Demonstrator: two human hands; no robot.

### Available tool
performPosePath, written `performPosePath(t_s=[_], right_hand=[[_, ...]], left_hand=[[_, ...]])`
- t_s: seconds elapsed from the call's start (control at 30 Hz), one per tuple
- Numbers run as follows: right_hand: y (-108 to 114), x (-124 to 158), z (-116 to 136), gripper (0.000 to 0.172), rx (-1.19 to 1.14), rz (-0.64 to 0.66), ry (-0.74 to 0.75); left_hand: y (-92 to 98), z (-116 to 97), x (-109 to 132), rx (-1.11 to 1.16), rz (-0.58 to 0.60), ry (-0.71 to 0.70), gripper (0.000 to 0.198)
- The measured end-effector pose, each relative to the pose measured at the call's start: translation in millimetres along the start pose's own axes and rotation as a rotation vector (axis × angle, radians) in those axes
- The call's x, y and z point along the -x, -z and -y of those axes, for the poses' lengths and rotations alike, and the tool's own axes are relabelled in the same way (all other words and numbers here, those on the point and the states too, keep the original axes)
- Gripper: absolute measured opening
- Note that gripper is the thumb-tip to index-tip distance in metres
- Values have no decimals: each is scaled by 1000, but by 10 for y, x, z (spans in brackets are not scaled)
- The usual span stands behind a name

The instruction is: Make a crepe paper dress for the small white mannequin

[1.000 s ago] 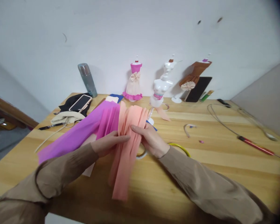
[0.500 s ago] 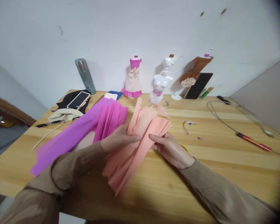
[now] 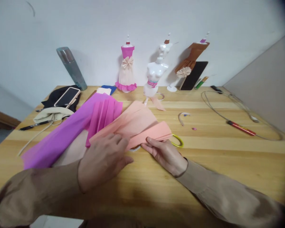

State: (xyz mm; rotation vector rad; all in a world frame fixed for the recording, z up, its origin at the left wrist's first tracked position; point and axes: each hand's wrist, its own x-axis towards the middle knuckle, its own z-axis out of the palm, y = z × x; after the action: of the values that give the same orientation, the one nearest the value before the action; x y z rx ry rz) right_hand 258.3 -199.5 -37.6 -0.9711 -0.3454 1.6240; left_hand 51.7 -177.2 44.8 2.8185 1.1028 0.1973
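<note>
Your left hand (image 3: 104,161) lies flat, palm down and fingers spread, pressing on the near left end of the peach pleated sheet (image 3: 137,122). Your right hand (image 3: 166,153) pinches the sheet's near right edge, thumb on top and the other fingers tucked under. The sheet lies fanned out on the counter (image 3: 204,164), at its middle, just far of both hands. Its left edge overlaps the magenta pleated sheet (image 3: 68,133), which runs off to the near left. A yellow ring (image 3: 178,141) pokes out from under the peach sheet, just beside your right hand.

Far left are a phone (image 3: 66,96) on dark cloth, a cream cloth (image 3: 52,113), a pen (image 3: 33,125) and a grey bottle (image 3: 71,68) by the wall. Along the far edge stand three small mannequins: a pink-dressed mannequin (image 3: 126,68), a bare white mannequin (image 3: 155,74) and a brown-dressed mannequin (image 3: 191,58). At the right, a red-handled tool (image 3: 241,128) lies on a looped cable, well apart from your hands.
</note>
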Motion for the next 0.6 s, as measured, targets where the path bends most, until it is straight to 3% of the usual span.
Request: performPosePath(t_s=[0.1, 0.17, 0.23, 0.3, 0.37, 0.4, 0.47, 0.53, 0.6], right_hand=[[38, 89, 49, 26, 137, 61, -72], [120, 152, 153, 34, 338, 103, -129], [236, 208, 306, 36, 628, 111, -90], [352, 254, 468, 37, 970, 74, 81], [432, 293, 592, 31, 1216, -67, 482], [451, 309, 627, 27, 1321, -63, 663], [451, 329, 640, 30, 1478, 110, 915], [423, 330, 588, 44, 1569, 420, 956], [396, 317, 508, 48, 1593, 623, 912]], left_hand=[[-166, -114, 66, -129, 204, 66, 22], [-264, -99, 84, -167, 215, 39, 21], [-323, -62, 113, -213, 167, -35, 16], [-349, -44, 160, -283, 79, -116, 15], [-362, -58, 216, -342, 0, -173, 18], [-367, -73, 244, -354, -22, -189, 21], [-380, -107, 297, -327, -10, -200, 31], [-390, -130, 346, -250, 47, -203, 35], [-388, -135, 389, -155, 115, -197, 36]])
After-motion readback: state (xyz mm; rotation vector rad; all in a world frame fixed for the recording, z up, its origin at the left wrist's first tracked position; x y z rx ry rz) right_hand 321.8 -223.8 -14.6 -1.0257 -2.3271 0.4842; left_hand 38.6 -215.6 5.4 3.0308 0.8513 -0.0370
